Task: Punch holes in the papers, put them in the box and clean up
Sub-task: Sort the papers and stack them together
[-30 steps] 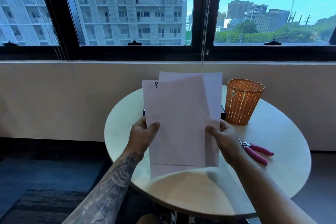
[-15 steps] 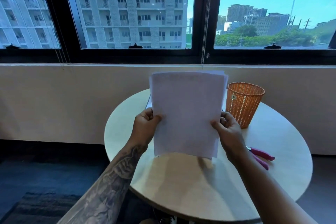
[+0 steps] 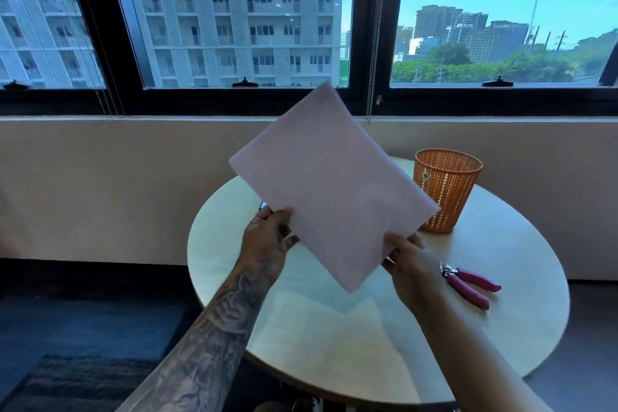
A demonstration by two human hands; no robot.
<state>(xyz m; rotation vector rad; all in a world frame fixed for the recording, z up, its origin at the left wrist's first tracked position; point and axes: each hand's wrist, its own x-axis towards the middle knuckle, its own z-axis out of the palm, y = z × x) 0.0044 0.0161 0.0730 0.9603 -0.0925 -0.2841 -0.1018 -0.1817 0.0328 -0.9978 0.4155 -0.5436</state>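
A squared-up stack of white papers (image 3: 334, 187) is held in the air above the round table (image 3: 334, 344), turned so one corner points down. My left hand (image 3: 267, 241) grips its lower left edge and my right hand (image 3: 406, 261) grips its lower right edge. A pink-handled hole punch (image 3: 468, 283) lies on the table just right of my right wrist. Only a small dark corner of the box (image 3: 262, 206) shows behind the papers, next to my left hand.
An orange mesh basket (image 3: 446, 191) stands upright at the back right of the table. A beige wall and wide windows rise behind the table. Dark floor lies to the left and right, with a rug at the lower left.
The loose, offset sheets were squared into one stack, lifted higher and rotated clockwise so a corner now points down. Both hands kept their hold.
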